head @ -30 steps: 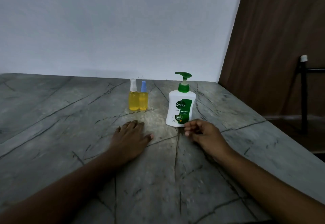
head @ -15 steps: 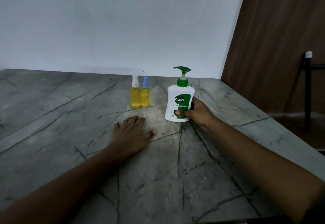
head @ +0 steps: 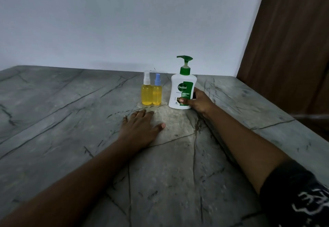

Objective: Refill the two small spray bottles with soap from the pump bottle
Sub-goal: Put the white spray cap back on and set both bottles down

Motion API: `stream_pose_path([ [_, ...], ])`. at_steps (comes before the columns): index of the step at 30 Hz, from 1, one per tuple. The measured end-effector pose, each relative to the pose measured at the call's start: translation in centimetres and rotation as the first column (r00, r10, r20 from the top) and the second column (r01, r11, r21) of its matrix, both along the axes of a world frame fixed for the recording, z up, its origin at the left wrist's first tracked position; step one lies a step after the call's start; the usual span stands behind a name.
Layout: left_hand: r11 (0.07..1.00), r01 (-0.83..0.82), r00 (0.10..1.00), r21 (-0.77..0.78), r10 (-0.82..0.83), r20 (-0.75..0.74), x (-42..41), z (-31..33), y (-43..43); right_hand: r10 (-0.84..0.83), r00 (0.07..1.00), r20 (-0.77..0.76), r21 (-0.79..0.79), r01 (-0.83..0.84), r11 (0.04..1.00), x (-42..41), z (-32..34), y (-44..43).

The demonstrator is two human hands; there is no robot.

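A white pump bottle (head: 179,88) with a green pump head and green label stands upright on the grey marble table (head: 71,119). My right hand (head: 197,102) grips its lower right side, thumb across the label. Just to its left stand two small yellow spray bottles side by side, touching: one with a white sprayer (head: 146,94), one with a blue sprayer (head: 157,94). My left hand (head: 140,128) rests flat on the table, fingers straight, a little in front of the spray bottles and holding nothing.
A pale wall rises right behind the bottles. A brown wooden panel (head: 288,39) stands at the right, beyond the table's right edge (head: 288,119). My dark printed sleeve (head: 299,196) shows at the lower right.
My right hand moved from the table in front of the pump bottle to its side and took hold of it. The left hand stayed flat on the table.
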State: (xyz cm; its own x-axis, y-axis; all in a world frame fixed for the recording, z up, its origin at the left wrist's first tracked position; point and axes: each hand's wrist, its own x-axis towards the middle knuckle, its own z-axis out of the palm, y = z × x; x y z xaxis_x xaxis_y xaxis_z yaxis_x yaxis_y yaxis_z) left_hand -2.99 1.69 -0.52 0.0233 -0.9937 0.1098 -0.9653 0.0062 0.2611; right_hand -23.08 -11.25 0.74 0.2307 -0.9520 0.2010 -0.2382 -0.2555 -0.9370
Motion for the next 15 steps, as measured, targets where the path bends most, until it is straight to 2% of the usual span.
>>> stream_pose_path([
  [15, 1.0, -0.006, 0.999, -0.003, 0.006, 0.031, 0.3, -0.5, -0.7, 0.072, 0.996, 0.045, 0.035, -0.073, 0.997, 0.7, -0.3, -2.9],
])
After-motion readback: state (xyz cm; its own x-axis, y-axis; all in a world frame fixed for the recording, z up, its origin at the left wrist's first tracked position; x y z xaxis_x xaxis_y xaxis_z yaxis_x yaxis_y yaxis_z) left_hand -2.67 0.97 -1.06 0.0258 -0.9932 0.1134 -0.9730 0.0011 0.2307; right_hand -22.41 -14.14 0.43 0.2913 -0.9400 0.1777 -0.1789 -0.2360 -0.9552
